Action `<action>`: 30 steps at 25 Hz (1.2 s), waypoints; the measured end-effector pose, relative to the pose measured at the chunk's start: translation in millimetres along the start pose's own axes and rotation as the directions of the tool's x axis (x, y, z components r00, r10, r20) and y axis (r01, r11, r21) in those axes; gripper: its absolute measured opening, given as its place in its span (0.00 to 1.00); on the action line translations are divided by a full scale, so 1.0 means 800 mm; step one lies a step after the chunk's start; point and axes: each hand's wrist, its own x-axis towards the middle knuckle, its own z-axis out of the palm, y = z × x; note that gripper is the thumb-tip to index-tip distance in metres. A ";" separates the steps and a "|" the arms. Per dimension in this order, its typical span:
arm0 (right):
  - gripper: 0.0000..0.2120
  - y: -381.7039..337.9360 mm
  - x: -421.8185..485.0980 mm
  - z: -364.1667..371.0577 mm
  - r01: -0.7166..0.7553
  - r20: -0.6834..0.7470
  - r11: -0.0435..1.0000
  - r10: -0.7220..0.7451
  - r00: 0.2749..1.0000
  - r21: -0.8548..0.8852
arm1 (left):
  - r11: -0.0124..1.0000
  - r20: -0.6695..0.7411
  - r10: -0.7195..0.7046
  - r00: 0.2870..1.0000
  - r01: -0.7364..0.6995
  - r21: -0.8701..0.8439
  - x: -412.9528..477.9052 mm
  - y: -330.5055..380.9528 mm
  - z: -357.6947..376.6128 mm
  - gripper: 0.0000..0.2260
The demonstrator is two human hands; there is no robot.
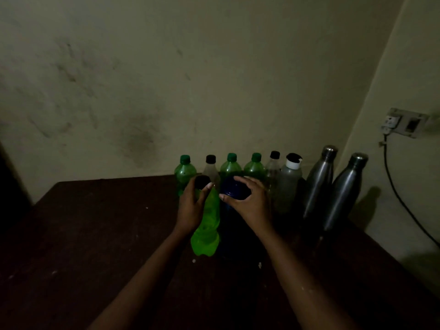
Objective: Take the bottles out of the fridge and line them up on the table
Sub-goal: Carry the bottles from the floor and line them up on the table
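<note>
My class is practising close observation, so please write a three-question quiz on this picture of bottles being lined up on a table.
1. Multiple choice: how many steel flasks stand at the right end of the back row? A one, B two, C four.
2. True or false: the bright green bottle is held by the right hand.
3. Fill in: the right hand grips a dark bottle by its ____ lid.

Key
1. B: steel flasks and.
2. False: the left hand holds it near the cap.
3. Blue: the blue lid.
</note>
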 end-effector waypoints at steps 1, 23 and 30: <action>0.28 0.010 0.012 0.006 -0.001 0.017 1.000 0.001 1.000 -0.004 | 1.000 -0.018 -0.010 1.000 0.011 0.030 0.009 -0.009 0.007 0.09; 0.36 0.075 0.034 0.061 -0.348 0.318 0.913 0.272 0.908 0.213 | 0.909 0.031 -0.317 0.948 0.294 0.295 0.021 -0.104 0.004 0.35; 0.37 0.132 0.049 -0.001 -0.333 0.099 0.941 0.327 0.940 0.059 | 0.933 0.119 -0.323 0.939 0.295 0.205 0.025 -0.092 0.100 0.37</action>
